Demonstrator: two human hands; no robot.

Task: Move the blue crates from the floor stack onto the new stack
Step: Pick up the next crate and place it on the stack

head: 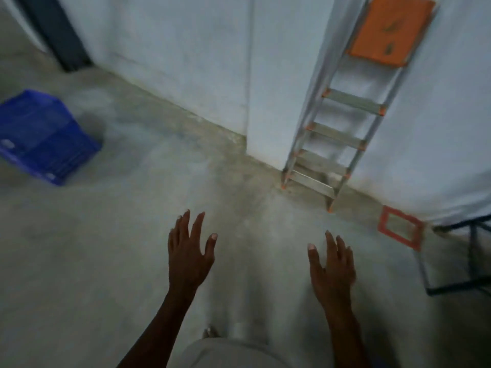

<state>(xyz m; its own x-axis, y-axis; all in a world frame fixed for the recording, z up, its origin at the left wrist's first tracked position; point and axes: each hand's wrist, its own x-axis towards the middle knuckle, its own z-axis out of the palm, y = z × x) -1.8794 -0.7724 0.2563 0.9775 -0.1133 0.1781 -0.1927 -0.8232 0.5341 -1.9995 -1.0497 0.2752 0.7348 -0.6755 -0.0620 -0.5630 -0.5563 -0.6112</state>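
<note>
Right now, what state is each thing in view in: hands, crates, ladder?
left hand: open, fingers spread, holding nothing.
right hand: open, fingers spread, holding nothing.
blue crates: stacked on the floor at far left, untouched; count unclear from blur.
stepladder: folded, leaning against the wall.
orange frame: lying flat on the floor.

Left grip point(188, 257) and right grip point(333, 266) outstretched, fingers spread, empty.

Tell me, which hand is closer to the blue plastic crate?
Left. The left hand is nearer the blue plastic crate; the right hand is farther right.
</note>
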